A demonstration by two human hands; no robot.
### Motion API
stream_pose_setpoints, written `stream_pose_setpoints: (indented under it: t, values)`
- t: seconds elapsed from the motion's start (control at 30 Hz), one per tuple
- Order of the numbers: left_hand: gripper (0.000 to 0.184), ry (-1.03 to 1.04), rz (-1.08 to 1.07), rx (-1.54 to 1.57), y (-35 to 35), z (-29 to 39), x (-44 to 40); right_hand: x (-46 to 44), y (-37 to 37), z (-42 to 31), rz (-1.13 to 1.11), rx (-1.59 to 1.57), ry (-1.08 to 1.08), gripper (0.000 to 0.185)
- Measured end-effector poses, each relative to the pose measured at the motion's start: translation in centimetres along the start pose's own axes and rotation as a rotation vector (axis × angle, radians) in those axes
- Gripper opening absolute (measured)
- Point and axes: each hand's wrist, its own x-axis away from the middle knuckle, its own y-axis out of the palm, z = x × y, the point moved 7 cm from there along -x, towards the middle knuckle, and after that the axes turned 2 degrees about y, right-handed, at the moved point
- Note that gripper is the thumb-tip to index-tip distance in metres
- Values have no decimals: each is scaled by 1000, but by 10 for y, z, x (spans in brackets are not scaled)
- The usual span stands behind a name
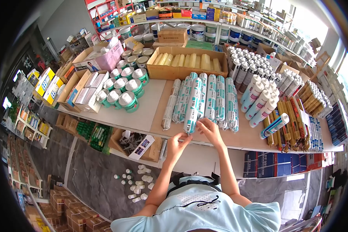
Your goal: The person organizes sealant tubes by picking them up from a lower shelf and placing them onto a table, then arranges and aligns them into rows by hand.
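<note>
Several white-and-teal sausage-shaped tubes (210, 98) lie side by side on the brown part of the table. One tube (193, 104) rests on top of the others, its near end at the table's front edge. My left hand (178, 143) touches that near end, thumb and fingertips pressed together there. Just right of the same end is my right hand (207, 130), fingers bent and close to the tube; whether it grips anything is too small to make out.
An open carton of yellowish packs (187, 62) stands behind the tubes. Teal cans (128, 100) are at the left, upright cartridges (255, 98) at the right. One cartridge (274, 126) leans near the right front. White bottles (137, 188) lie on the floor.
</note>
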Motion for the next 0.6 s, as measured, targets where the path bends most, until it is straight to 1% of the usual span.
stream_pose_setpoints:
  t: [0.13,0.23,0.3,0.33,0.4,0.5,0.6]
  values:
    - [20,-40,-17,51,3,-8,-9,5,4,-8,43,4,-42,23]
    - [22,-65,-8,108,6,-7,-17,7,4,-14,99,67,-93,22]
    - [24,-104,-28,197,11,-7,-25,8,2,-17,138,122,-172,24]
    - [24,-102,-33,199,13,-8,-30,7,2,-18,143,123,-173,24]
    - [24,-74,-28,192,17,-13,-41,10,0,-23,153,128,-228,30]
    - [24,-66,-19,205,22,-18,-54,10,-1,-24,124,102,-195,33]
    - [23,-68,-6,210,24,-21,-61,8,1,-23,140,134,-224,32]
